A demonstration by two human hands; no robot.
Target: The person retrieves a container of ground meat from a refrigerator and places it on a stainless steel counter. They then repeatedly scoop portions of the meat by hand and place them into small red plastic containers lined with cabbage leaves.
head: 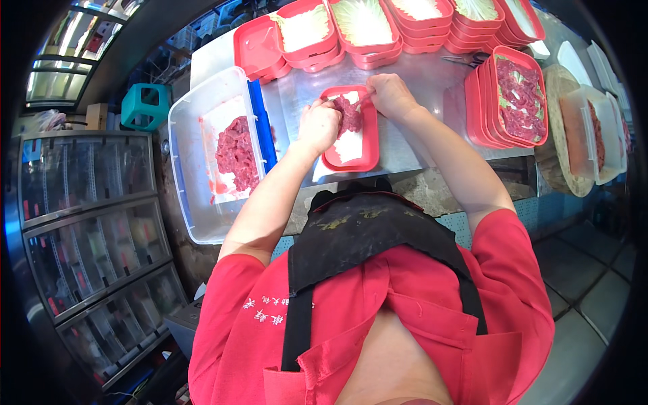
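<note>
A red plastic tray (373,147) lies before me on the metal table, lined with a pale cabbage leaf (349,148). Raw sliced red meat (349,117) covers the leaf's far part. My left hand (320,125) rests over the tray's left side, its fingers on that meat. At the tray's far right corner, my right hand (391,95) pinches a piece of meat between thumb and fingers. To the left stands a clear plastic tub (195,217) with a heap of raw meat (237,152) on a white, blood-stained sheet. Both hands' fingertips are partly hidden.
Stacked red trays with cabbage leaves (364,25) line the table's far edge. Scissors (463,61) lie near them. At right stand stacked trays topped with meat (521,98), then a round wooden board (554,157) bearing a clear container (610,167). A teal stool (147,107) is at far left.
</note>
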